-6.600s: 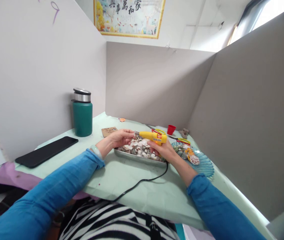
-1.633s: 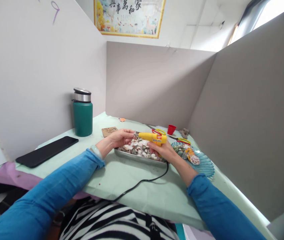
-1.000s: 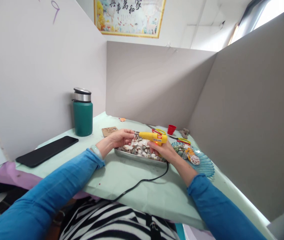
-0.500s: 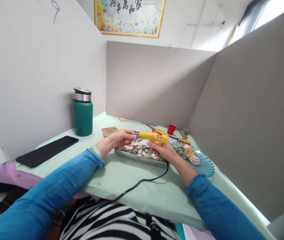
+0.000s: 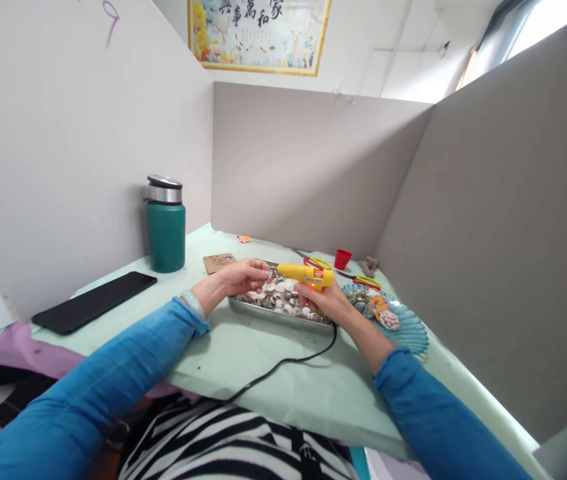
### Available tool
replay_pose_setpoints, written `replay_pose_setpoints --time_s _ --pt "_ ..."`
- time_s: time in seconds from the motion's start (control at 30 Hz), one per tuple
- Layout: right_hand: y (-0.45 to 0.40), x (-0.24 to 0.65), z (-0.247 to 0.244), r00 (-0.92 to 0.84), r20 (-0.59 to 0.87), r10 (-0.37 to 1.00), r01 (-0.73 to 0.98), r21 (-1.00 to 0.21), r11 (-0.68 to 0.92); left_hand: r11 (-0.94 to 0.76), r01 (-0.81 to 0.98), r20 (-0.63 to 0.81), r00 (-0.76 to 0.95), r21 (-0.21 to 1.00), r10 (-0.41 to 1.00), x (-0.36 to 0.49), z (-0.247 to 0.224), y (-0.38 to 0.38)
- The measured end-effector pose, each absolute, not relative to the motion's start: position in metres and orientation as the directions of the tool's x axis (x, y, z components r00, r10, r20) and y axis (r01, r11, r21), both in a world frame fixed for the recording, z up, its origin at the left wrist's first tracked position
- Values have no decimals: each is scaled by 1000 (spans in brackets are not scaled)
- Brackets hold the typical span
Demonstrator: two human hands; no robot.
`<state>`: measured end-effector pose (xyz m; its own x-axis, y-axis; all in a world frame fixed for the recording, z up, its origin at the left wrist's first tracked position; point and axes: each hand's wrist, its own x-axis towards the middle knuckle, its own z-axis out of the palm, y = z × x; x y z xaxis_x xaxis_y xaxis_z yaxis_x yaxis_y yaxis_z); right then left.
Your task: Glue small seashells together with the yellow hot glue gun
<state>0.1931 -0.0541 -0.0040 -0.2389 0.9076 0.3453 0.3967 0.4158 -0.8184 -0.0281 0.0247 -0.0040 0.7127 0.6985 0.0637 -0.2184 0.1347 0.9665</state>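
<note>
My right hand [image 5: 327, 299] is wrapped round the handle of a yellow hot glue gun [image 5: 300, 273], its nozzle pointing left. A black cord [image 5: 283, 361] trails from the gun down over the table edge. Fingertips of my left hand [image 5: 246, 275] pinch a small whitish piece [image 5: 268, 275], too small to make out clearly, right at the nozzle. Beneath both hands lies a metal tray [image 5: 283, 316] filled with small seashells [image 5: 283, 297], partly hidden by the hands and the gun.
To the right, a blue shell-shaped plate [image 5: 416, 330] holds shells and orange pieces. Behind are scissors [image 5: 317, 263], a second pair [image 5: 366, 281] and a red cup [image 5: 343, 259]. A green bottle [image 5: 166, 233], black phone-like slab [image 5: 96, 301] and brown card [image 5: 219, 263] lie left. Grey partitions [image 5: 308, 167] enclose the table.
</note>
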Motion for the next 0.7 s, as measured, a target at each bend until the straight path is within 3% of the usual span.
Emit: replay_pose_setpoints --time_s 0.7 --pt "-53 192 -5 -197 326 924 403 -833 380 132 -251 52 613 959 788 -27 -2 23"
